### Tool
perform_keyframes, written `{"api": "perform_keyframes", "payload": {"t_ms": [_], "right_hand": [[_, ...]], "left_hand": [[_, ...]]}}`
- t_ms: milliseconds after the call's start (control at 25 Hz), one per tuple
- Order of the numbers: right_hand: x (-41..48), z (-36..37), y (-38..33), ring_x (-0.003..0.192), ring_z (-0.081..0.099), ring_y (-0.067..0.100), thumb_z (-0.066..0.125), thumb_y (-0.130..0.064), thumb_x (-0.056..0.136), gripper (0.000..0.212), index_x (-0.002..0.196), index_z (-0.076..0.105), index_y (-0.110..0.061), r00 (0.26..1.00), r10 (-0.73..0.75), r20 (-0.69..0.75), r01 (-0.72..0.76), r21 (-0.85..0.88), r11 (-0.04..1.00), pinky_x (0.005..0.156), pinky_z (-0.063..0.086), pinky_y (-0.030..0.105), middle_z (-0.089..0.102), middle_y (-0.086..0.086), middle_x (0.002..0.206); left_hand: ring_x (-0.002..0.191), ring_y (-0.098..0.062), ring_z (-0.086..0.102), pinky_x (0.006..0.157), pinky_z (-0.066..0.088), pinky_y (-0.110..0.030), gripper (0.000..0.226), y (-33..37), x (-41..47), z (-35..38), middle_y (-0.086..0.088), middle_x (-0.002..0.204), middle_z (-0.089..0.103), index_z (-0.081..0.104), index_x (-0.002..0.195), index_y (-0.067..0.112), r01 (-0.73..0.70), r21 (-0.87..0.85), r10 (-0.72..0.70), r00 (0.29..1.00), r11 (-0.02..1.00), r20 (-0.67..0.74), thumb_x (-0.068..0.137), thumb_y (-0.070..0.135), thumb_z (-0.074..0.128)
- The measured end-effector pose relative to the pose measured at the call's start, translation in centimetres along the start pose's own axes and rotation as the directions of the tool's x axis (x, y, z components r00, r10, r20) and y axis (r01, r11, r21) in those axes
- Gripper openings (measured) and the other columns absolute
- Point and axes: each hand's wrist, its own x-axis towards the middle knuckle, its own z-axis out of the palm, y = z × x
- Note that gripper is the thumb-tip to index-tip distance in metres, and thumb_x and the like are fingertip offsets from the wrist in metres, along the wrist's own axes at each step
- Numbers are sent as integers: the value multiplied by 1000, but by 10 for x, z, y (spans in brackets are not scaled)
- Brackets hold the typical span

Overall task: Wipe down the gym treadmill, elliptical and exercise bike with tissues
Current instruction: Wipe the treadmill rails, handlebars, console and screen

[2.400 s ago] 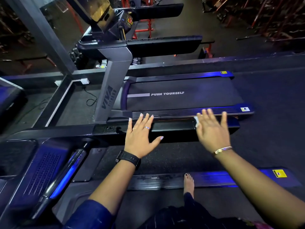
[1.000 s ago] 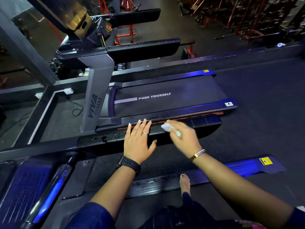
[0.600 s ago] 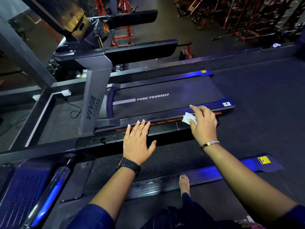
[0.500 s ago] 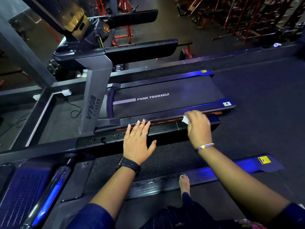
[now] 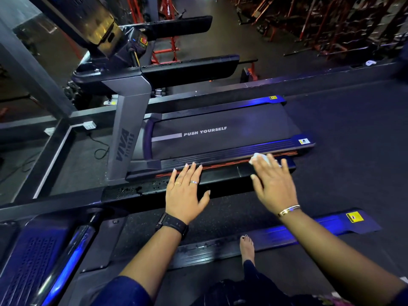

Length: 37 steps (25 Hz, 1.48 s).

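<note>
On treadmill handrail (image 5: pixel 220 175), right hand (image 5: pixel 274 184) presses tissue (image 5: pixel 257 156) flat, left hand (image 5: pixel 185 195) spread beside; tissue's soft, flimsy: hold bunched, w/ light pressure.

The tissue (image 5: pixel 256 157) is a small, crumpled white wad right of centre in the frame. It is pressed under the straight fingers of the right hand (image 5: pixel 274 184) at the right end of a black handrail (image 5: pixel 223 175). This handrail of the near treadmill (image 5: pixel 331 226) runs across the middle of the frame, with droplets on its left part. Above it in the frame lies a second treadmill (image 5: pixel 220 144), with a grey upright marked VIVA, a black belt lettered PUSH YOURSELF, and blue-lit side rails.
</note>
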Motion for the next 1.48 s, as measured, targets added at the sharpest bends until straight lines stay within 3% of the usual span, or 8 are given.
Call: {"api": "perform_keyframes", "payload": {"t_ms": [200, 440, 600, 800, 1000, 1160, 1400, 1480], "right_hand": [[5, 4, -49, 136, 36, 37, 32, -45, 94, 64, 137, 48, -1, 979, 205, 0, -204, 103, 973, 113, 18, 49, 43, 17, 146], [-10, 1, -59, 136, 40, 21, 40, -43, 94, 57, 143, 46, -15, 961, -276, 25, 273, 80, 959, 113, 27, 41, 43, 4, 149], [-3, -3, 0, 131, 45, 31, 42, -44, 89, 56, 134, 56, -13, 998, 38, -52, -37, 16, 999, 108, 30, 48, 52, 6, 142], [-4, 6, -34, 140, 29, 39, 36, -48, 90, 72, 142, 40, 2, 974, 226, -20, -225, 29, 974, 115, 17, 51, 36, 23, 149], [0, 17, -103, 144, 27, 32, 36, -50, 91, 73, 147, 34, -3, 982, -170, 86, 165, 62, 984, 118, 12, 44, 31, 18, 154], [12, 7, -69, 140, 36, 25, 36, -44, 92, 64, 147, 36, -10, 911, -405, 73, 408, -20, 913, 117, 14, 43, 37, 10, 152], [-11, 24, -99, 143, 24, 38, 37, -40, 86, 74, 145, 33, 3, 991, 127, 38, -127, 3, 992, 117, 2, 46, 29, 22, 153], [-6, 28, -130, 143, 19, 42, 38, -39, 83, 77, 145, 31, 6, 985, 147, 92, -152, 43, 988, 117, 2, 49, 25, 26, 153]], "left_hand": [[135, -22, 47, 116, 21, -43, 71, -1, 0, 1, -4, 145, 51, 52, 141, 17, -1, 1, 1, 1000, 1000, -6, 83, 56, 43], [133, -23, 49, 115, 23, -44, 71, -1, 0, 1, -5, 144, 52, 52, 140, 16, -12, -19, 12, 1000, 1000, -9, 82, 55, 43], [134, -23, 49, 115, 21, -43, 71, 1, 1, -2, -5, 143, 53, 53, 140, 16, -3, -11, 4, 1000, 1000, 16, 83, 56, 42], [134, -23, 48, 115, 20, -41, 71, -1, 1, -4, -6, 142, 54, 52, 140, 16, -20, -13, 20, 1000, 1000, 9, 82, 54, 40], [141, -25, 39, 117, 17, -41, 73, -7, -4, -2, -7, 148, 47, 44, 145, 13, -63, -33, 62, 998, 997, -14, 81, 47, 48], [141, -26, 38, 116, 16, -42, 70, -18, -12, -6, -8, 148, 48, 45, 144, 13, -5, -45, 3, 1000, 999, -28, 82, 45, 44], [142, -30, 36, 116, 10, -44, 73, -59, -37, -11, -10, 149, 45, 44, 145, 12, 147, -12, -147, 989, 989, -30, 80, 41, 57], [143, -31, 33, 116, 11, -47, 77, -70, -47, -13, -10, 151, 43, 43, 146, 11, 195, -11, -195, 980, 981, -26, 78, 36, 69]]}}
